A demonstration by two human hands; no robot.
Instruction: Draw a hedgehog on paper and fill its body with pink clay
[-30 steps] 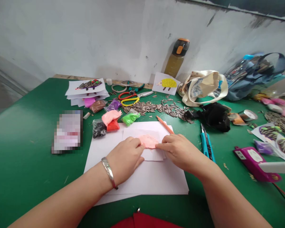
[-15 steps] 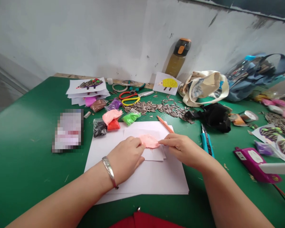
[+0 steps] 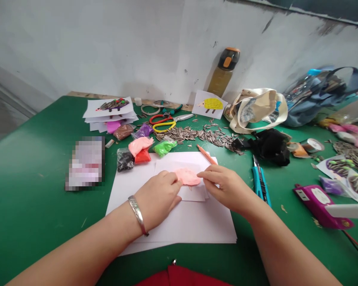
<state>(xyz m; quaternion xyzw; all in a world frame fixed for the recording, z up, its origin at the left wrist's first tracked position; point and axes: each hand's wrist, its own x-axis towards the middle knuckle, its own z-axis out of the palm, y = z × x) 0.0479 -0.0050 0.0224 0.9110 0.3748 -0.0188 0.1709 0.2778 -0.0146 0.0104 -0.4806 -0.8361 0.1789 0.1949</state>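
Note:
A flattened oval of pink modelling clay [image 3: 189,176] lies on a small white sheet [image 3: 193,194], which rests on larger paper. At its left edge, my left hand [image 3: 159,194] has closed fingers pressed against the clay and paper; a silver bangle circles the wrist. My right hand [image 3: 226,186] comes in from the other side, thumb and forefinger drawn together at the clay's right edge. The undersides of the fingers are partly hidden. An orange pencil-like stick [image 3: 207,154] lies just beyond my right hand. A bag of pink clay [image 3: 140,146] sits behind the sheets.
Sunflower seeds [image 3: 181,135] are scattered behind the paper, beside yellow-and-red-handled scissors [image 3: 167,124]. Right of my hand lies a teal utility knife [image 3: 260,182], blade exposed, and a magenta device [image 3: 322,206]. A bottle [image 3: 223,71] and cloth bag [image 3: 256,111] stand by the wall.
My right hand has shifted slightly left, its fingers bending more at the clay's right edge. My left hand stays in place.

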